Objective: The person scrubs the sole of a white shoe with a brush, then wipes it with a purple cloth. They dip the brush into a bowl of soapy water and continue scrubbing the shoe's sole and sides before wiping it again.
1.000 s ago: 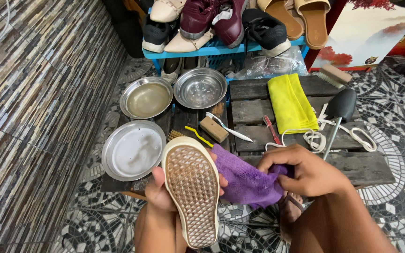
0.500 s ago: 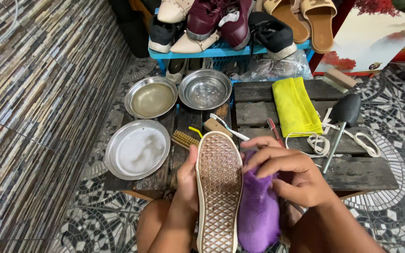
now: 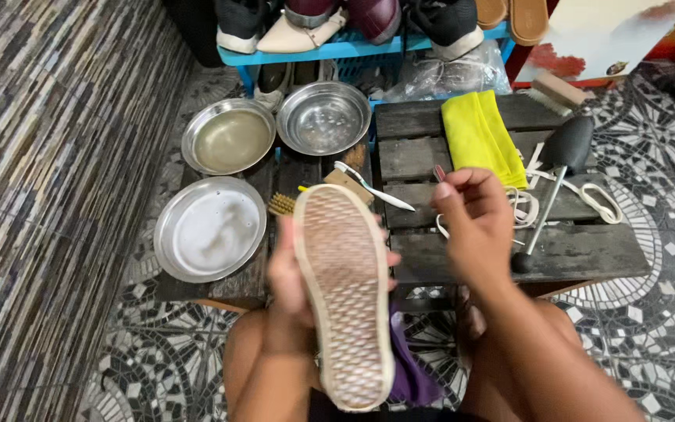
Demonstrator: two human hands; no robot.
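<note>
My left hand (image 3: 289, 275) grips a shoe (image 3: 345, 293) turned sole up, its tan waffle-patterned sole facing me above my lap. My right hand (image 3: 474, 223) hovers over the dark wooden pallet table (image 3: 572, 250), fingers loosely curled, holding nothing. A purple cloth (image 3: 409, 375) lies on my lap, partly hidden under the shoe. A white toothbrush (image 3: 373, 186) and a bristle brush (image 3: 283, 205) lie on the table just beyond the shoe's toe.
Three round metal bowls (image 3: 211, 228) (image 3: 229, 141) (image 3: 323, 119) sit at the left. A yellow cloth (image 3: 480, 137), white laces (image 3: 599, 202) and a black shoe tree (image 3: 556, 176) lie on the table. A blue rack (image 3: 353, 48) of shoes stands behind. A striped wall runs along the left.
My right hand let go of the purple cloth and rose over the table. The cloth dropped to my lap. The shoe stayed sole up in my left hand.
</note>
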